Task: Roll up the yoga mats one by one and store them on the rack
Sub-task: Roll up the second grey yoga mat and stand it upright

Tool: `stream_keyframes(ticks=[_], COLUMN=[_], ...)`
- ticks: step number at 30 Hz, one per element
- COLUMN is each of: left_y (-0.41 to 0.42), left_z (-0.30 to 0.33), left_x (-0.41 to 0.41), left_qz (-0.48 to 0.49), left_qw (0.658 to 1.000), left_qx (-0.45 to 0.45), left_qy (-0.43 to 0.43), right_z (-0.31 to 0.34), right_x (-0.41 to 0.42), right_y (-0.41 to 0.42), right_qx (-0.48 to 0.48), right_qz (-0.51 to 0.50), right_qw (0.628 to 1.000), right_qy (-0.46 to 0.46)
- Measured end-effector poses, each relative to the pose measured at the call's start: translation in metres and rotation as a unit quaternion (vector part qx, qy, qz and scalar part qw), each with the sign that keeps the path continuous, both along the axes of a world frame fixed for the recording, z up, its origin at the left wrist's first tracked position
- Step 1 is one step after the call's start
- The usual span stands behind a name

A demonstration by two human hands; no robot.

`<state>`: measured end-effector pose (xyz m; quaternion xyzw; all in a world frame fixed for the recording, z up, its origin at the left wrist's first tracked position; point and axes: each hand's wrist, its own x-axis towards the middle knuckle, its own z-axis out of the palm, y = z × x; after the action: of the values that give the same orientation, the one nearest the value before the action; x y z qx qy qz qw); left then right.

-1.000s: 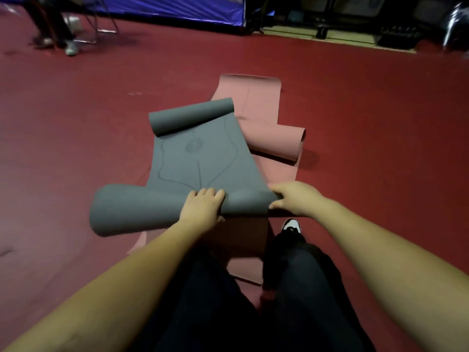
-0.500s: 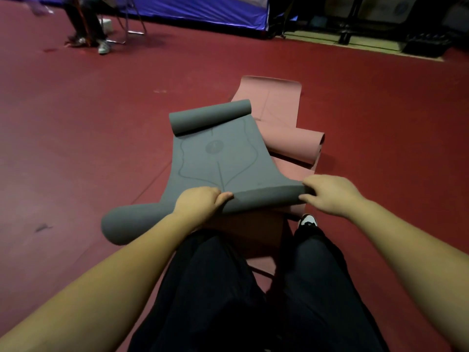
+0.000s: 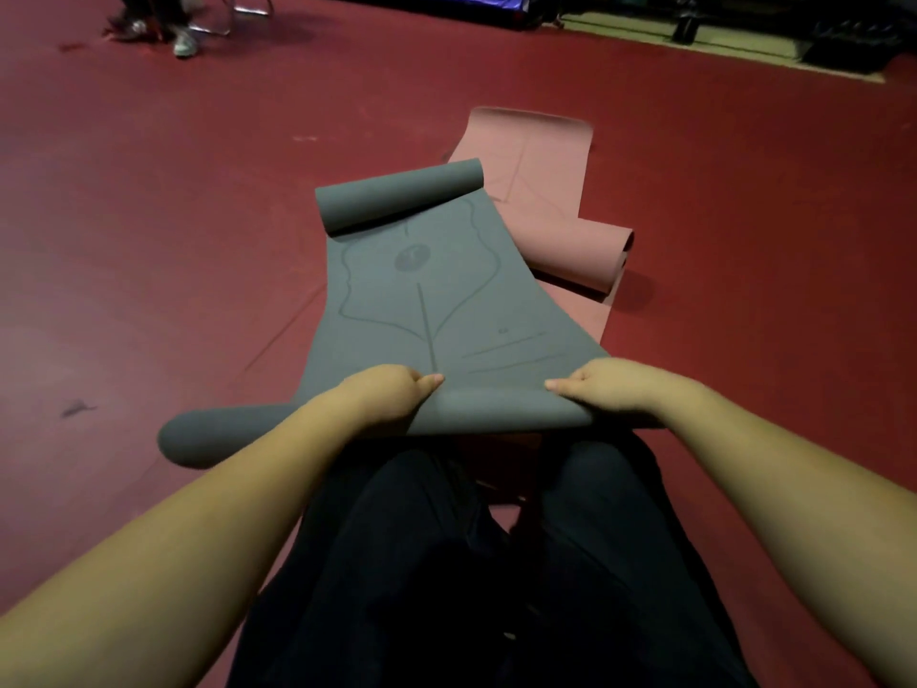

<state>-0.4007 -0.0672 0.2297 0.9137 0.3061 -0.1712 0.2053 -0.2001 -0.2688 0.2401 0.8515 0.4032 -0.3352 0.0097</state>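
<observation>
The grey yoga mat (image 3: pixel 436 310) lies lengthwise on the red floor (image 3: pixel 149 240) ahead of the person's dark-trousered legs (image 3: pixel 446 563), partly over a pink yoga mat (image 3: pixel 541 191), with its far end curled into a small roll and its near end rolled under both hands. The left hand (image 3: pixel 392 394) and right hand (image 3: pixel 610 389) each grip that near roll, fingers curled around it with thumbs pointing inward on top. The pink mat appears partly rolled at its right side, and someone's shoes (image 3: pixel 183 42) show at the far left.
</observation>
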Motion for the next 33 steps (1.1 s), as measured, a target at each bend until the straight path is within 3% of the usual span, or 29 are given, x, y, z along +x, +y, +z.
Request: stream_keyframes(ticks=[3,6,8,13,16,18,21,23,29,33], left_y=[-0.005,-0.013,-0.022,-0.029,-0.028,-0.027,-0.021,-0.017,-0.020,-0.015], left_z=[-0.017,-0.029,-0.040,-0.050,-0.051,-0.055,-0.059,-0.059,-0.048,-0.026], left_x=[-0.006,-0.017,-0.031,-0.042,-0.036,-0.035,-0.031,-0.029,-0.022,-0.012], left_qz=[-0.020,-0.085,-0.098,-0.063,-0.054,-0.056,-0.059,-0.057,-0.058,-0.021], left_qw=[0.984,0.922,0.910,0.921,0.938,0.947,0.951,0.950,0.964,0.968], left_qx=[0.129,0.311,0.338,0.342,0.307,0.278,0.267,0.279,0.252,0.232], left_qy=[-0.123,-0.211,-0.218,-0.175,-0.155,-0.153,-0.145,-0.127,-0.067,-0.088], right_z=[-0.018,-0.023,-0.022,-0.023,-0.025,-0.030,-0.037,-0.043,-0.063,-0.042], right_x=[-0.001,0.007,0.010,0.007,0.005,0.000,-0.017,-0.030,-0.055,-0.035], right_y=[0.002,0.007,0.010,0.017,0.017,0.014,0.010,0.004,-0.015,-0.003], right_qx=[-0.065,-0.079,-0.092,-0.115,-0.070,0.001,0.055,0.066,0.082,0.078], right_qz=[-0.001,0.016,0.025,0.051,0.053,0.074,0.134,0.112,0.057,0.012], right_qw=[0.997,0.995,0.994,0.990,0.996,0.996,0.957,0.946,0.950,0.979], right_qy=[0.046,0.052,0.056,0.059,0.032,-0.048,-0.251,-0.298,-0.296,-0.188])
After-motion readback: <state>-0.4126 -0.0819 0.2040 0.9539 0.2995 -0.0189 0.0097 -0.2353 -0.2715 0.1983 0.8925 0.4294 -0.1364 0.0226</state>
